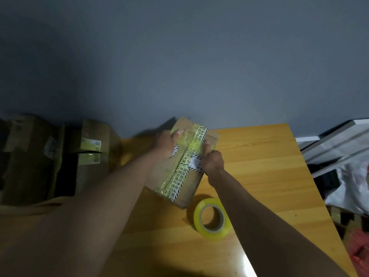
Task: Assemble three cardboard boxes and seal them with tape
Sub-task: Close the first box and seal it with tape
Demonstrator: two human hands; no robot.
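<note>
The box (pixel 180 162) you're working is on the wooden table (pixel 259 156), at its far-left part, and looks lifted or tipped off the surface at the near end. The flaps are closed. A yellowish clear tape strip runs down the centre seam over older printed tape, so this face looks sealed or nearly so.

Long axis runs from the near end, just beside the tape roll (pixel 212 218), up and slightly right toward the wall (pixel 179 56). The taped face points up at you. The seam follows the long axis.

Grip: your left hand (pixel 166 143) lies over the far-left part of the top, fingers curled over the edge with fingertips on the tape. Your right hand (pixel 211 159) holds the right edge mid-length, thumb pressed flat along the tape, fingers wrapped round the side. It reads as smoothing tape down while steadying the box.

The tape roll stands on edge near the box's near corner, apart from both hands and with no strip running to it, so I judge the strip already cut.

Progress: taped cardboard boxes (pixel 87 154) sit stacked to the left by the wall, at least two. Too dark to count, or to say whether they're yours. Flat cardboard (pixel 30 208) lies at the near left. If those two count, this is box three and you're near done. Can't confirm whether the underside is sealed.
</note>
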